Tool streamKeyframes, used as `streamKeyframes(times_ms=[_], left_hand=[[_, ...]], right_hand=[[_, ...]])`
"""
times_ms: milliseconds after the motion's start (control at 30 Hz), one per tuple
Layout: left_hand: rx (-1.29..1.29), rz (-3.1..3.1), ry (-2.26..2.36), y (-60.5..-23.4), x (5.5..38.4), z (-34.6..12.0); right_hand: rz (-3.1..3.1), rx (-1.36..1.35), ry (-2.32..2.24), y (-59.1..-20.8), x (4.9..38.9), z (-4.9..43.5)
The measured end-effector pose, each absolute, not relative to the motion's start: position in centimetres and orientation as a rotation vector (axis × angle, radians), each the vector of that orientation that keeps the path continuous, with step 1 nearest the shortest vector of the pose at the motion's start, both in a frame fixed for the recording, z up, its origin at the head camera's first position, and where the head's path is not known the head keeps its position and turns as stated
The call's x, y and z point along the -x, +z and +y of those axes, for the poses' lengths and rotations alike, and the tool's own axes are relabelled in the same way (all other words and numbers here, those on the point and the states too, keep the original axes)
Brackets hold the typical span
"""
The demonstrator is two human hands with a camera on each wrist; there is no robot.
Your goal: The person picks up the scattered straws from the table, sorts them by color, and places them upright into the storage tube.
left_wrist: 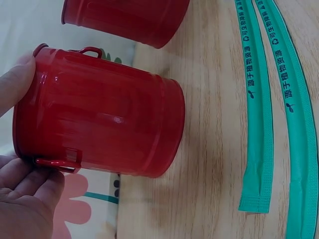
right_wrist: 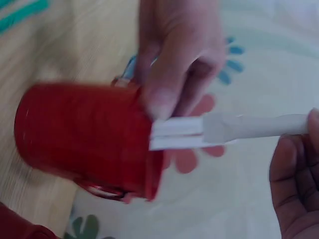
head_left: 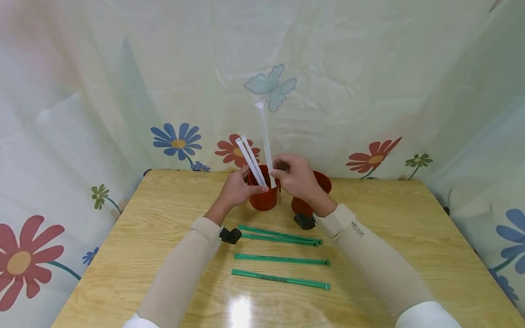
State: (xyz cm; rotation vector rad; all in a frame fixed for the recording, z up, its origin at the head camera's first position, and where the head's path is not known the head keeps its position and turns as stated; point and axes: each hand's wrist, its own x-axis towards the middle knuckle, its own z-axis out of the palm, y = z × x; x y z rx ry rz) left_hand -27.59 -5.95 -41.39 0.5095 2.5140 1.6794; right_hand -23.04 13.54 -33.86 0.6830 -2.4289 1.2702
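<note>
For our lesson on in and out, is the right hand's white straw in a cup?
Out: the right wrist view shows the straw ending short of the mouth of the red cup.

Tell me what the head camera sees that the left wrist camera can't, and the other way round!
Only the head view shows the right hand, white straws and the butterfly. Only the left wrist view shows clear leaf prints on the green straws. Both show red buckets, green straws, the left hand and the wooden table.
</note>
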Motion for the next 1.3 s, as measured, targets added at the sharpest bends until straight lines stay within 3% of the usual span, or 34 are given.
streamKeyframes(times_ms=[200, 433, 867, 1300], left_hand=[[-0.493, 2.488, 1.691, -41.5, 27.6, -6.0], [-0.517, 2.534, 1.664, -41.4, 27.6, -6.0], [-0.52, 2.549, 1.645, -41.4, 27.7, -6.1], [-0.552, 2.482, 1.753, -41.6, 27.4, -6.1]], right_hand=[[-2.44, -0.664, 1.189, -36.1, 25.5, 12.4], [-2.654, -0.68, 1.085, -37.7, 26.1, 11.3], [-2.963, -0.651, 0.761, -37.1, 27.1, 10.8], [-2.818, -0.701, 0.755, -35.9, 24.1, 12.8]])
